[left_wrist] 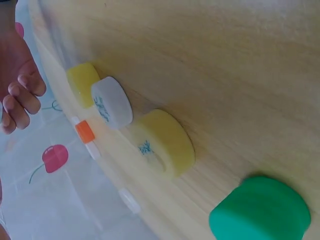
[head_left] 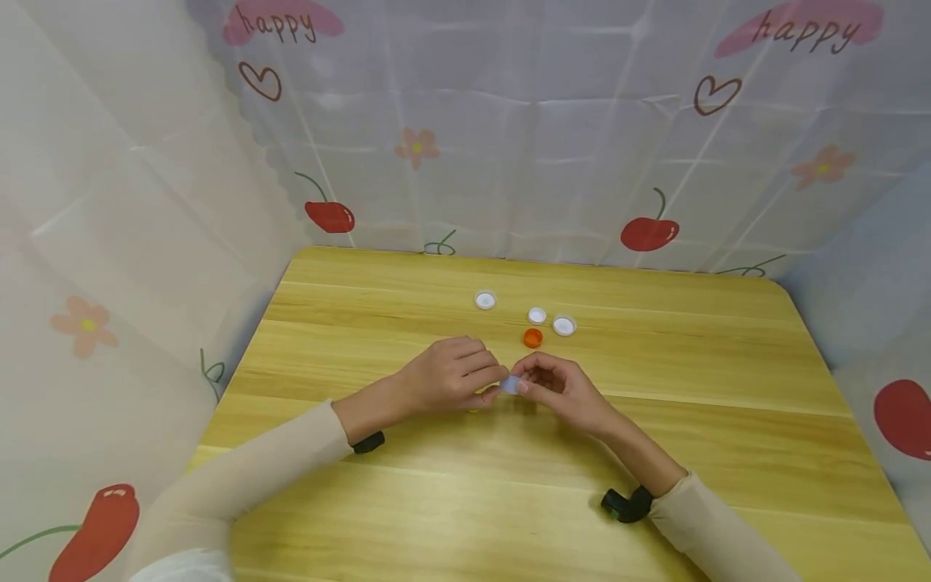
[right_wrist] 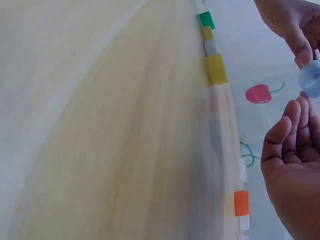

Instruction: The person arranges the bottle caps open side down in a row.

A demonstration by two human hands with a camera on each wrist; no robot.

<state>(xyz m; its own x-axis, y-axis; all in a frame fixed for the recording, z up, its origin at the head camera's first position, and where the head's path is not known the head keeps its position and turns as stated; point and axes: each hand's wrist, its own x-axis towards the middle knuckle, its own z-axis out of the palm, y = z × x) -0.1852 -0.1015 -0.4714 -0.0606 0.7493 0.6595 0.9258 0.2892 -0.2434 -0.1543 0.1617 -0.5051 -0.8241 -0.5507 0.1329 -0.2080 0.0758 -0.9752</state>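
Note:
A small pale blue bottle cap (head_left: 509,385) is between my two hands, above the table. My left hand (head_left: 454,376) reaches it from the left, thumb and index fingertip pinching its side. From the right, my right hand (head_left: 567,392) grips it between thumb and forefinger. In the right wrist view the cap (right_wrist: 310,80) appears round and translucent, cut by the frame edge, between the left hand's thumb and the right hand's fingertips. The left wrist view shows the right hand (left_wrist: 22,85) with curved fingers, but not the cap.
Beyond the hands lie an orange cap (head_left: 532,338) and several white caps (head_left: 537,315). Under the left hand, mostly hidden from above, stand a green cap (left_wrist: 262,212), a large yellow cap (left_wrist: 165,145), a white cap (left_wrist: 112,102) and another yellow cap (left_wrist: 83,84). Printed curtains surround the wooden table (head_left: 451,509).

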